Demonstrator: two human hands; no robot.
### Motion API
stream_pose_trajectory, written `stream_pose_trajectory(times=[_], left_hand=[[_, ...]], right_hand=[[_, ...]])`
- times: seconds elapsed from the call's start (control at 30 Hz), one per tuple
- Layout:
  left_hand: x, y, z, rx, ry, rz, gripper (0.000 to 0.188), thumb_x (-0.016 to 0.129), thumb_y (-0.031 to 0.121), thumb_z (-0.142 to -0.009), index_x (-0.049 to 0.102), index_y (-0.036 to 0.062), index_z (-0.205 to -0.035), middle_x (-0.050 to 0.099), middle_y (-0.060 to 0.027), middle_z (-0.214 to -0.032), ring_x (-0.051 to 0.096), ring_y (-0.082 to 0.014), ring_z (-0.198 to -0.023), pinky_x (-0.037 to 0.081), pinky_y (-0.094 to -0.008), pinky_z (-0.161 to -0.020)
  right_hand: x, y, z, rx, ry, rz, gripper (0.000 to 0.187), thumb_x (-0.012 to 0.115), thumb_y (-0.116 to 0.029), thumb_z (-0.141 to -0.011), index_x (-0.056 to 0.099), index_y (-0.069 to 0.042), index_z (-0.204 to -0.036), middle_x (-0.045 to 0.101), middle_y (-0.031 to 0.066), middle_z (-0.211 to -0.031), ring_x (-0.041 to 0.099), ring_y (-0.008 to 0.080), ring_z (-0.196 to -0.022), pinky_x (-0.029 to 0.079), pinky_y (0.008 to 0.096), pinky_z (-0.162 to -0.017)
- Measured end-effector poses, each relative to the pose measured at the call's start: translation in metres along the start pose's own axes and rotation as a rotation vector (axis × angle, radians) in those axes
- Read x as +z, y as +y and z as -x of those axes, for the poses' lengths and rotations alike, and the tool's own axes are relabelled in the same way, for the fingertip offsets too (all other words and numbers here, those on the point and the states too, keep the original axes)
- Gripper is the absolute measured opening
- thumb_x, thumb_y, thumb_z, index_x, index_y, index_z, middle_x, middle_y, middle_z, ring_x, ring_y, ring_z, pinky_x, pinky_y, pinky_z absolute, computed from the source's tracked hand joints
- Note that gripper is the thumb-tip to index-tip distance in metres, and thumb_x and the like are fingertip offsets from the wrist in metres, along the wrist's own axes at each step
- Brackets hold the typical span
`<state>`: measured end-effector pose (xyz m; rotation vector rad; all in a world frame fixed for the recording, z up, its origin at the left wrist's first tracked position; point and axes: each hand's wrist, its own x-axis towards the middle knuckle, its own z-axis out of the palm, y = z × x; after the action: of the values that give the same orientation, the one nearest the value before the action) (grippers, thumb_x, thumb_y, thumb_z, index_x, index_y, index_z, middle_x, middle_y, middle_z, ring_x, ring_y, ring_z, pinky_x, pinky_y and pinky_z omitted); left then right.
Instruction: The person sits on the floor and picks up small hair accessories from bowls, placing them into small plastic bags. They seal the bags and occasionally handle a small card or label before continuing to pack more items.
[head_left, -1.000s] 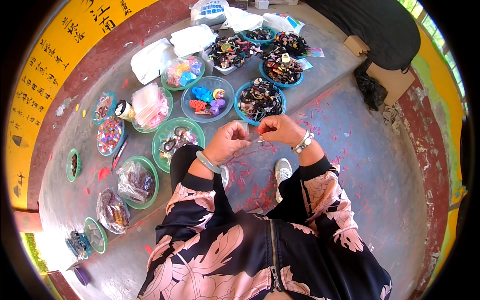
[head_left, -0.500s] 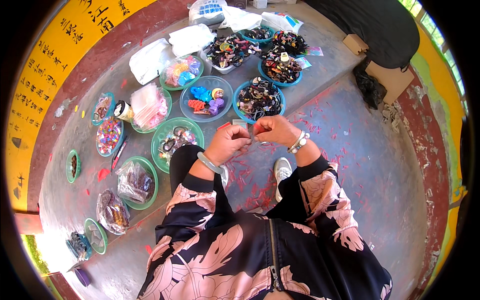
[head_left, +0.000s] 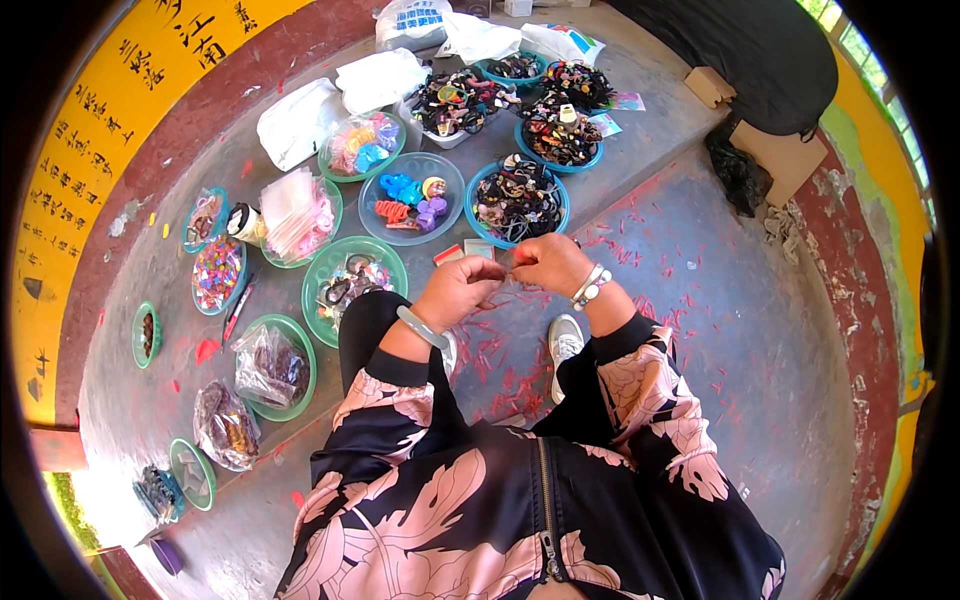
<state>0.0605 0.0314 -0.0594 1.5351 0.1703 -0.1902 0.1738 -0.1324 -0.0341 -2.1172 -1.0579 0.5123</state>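
Roughly over the grey concrete ledge's [head_left: 640, 120] near edge, the left hand [head_left: 458, 288] and right hand [head_left: 548, 264] bring curled fingertips close together; I cannot tell what they pinch. A blue bowl [head_left: 565, 218] of dark bands stands just beyond, near that edge. Lower floor [head_left: 790, 400], strewn with red scraps [head_left: 512, 385], stretches right to the dark red wall base [head_left: 866, 300].

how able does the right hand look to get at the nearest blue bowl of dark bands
Probably yes: the blue bowl sits just beyond the right hand, open-topped, with nothing visible between, though it seems busy beside the left hand.
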Motion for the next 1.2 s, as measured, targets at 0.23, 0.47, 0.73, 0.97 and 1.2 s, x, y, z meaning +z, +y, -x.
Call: stream_pose_trajectory(times=[0.23, 0.47, 0.73, 0.97, 1.2], left_hand=[[0.008, -0.012, -0.007, 0.152, 0.077, -0.051, 0.020, 0.058, 0.015, -0.083, 0.059, -0.0010, -0.096, 0.063, -0.0058, -0.085, 0.059, -0.0094, -0.076, 0.048, -0.0227, -0.066], [0.004, -0.025, -0.013, 0.196, 0.164, -0.192, 0.018, 0.057, 0.012, -0.078, 0.060, -0.0011, -0.089, 0.064, -0.0085, -0.079, 0.059, -0.0114, -0.070, 0.047, -0.0255, -0.063], [0.005, -0.044, -0.022, 0.291, 0.367, -0.408, 0.011, 0.053, 0.004, -0.073, 0.060, 0.0015, -0.081, 0.063, -0.0117, -0.074, 0.062, -0.0211, -0.064, 0.048, -0.0303, -0.059], [0.010, -0.036, -0.020, 0.230, 0.435, -0.385, 0.015, 0.052, -0.001, -0.069, 0.060, 0.0032, -0.080, 0.062, -0.0144, -0.079, 0.061, -0.0281, -0.073, 0.047, -0.0333, -0.063], [0.012, -0.038, -0.018, 0.296, 0.434, -0.588, 0.014, 0.052, -0.001, -0.070, 0.060, 0.0040, -0.080, 0.062, -0.0136, -0.079, 0.060, -0.0322, -0.075, 0.047, -0.0361, -0.064]], right_hand=[[0.019, -0.008, 0.002, -0.099, 0.073, 0.336, 0.020, 0.063, -0.028, -0.068, 0.064, -0.009, -0.077, 0.062, 0.0131, -0.069, 0.060, 0.0326, -0.068, 0.048, 0.0412, -0.061], [0.026, -0.011, 0.004, -0.147, 0.160, 0.344, 0.015, 0.061, -0.023, -0.069, 0.061, -0.008, -0.074, 0.060, 0.0146, -0.066, 0.060, 0.0339, -0.065, 0.047, 0.0440, -0.058], [0.036, -0.012, 0.002, -0.252, 0.281, 0.271, 0.007, 0.060, -0.013, -0.068, 0.059, -0.008, -0.072, 0.058, 0.0129, -0.062, 0.057, 0.0329, -0.059, 0.044, 0.0424, -0.051], [0.036, -0.017, 0.002, -0.342, 0.329, 0.330, 0.004, 0.058, -0.012, -0.071, 0.058, -0.008, -0.073, 0.058, 0.0099, -0.064, 0.057, 0.0297, -0.061, 0.045, 0.0403, -0.052], [0.035, -0.017, 0.002, -0.387, 0.309, 0.357, 0.006, 0.057, -0.013, -0.071, 0.057, -0.008, -0.074, 0.060, 0.0114, -0.067, 0.059, 0.0305, -0.067, 0.046, 0.0420, -0.061]])
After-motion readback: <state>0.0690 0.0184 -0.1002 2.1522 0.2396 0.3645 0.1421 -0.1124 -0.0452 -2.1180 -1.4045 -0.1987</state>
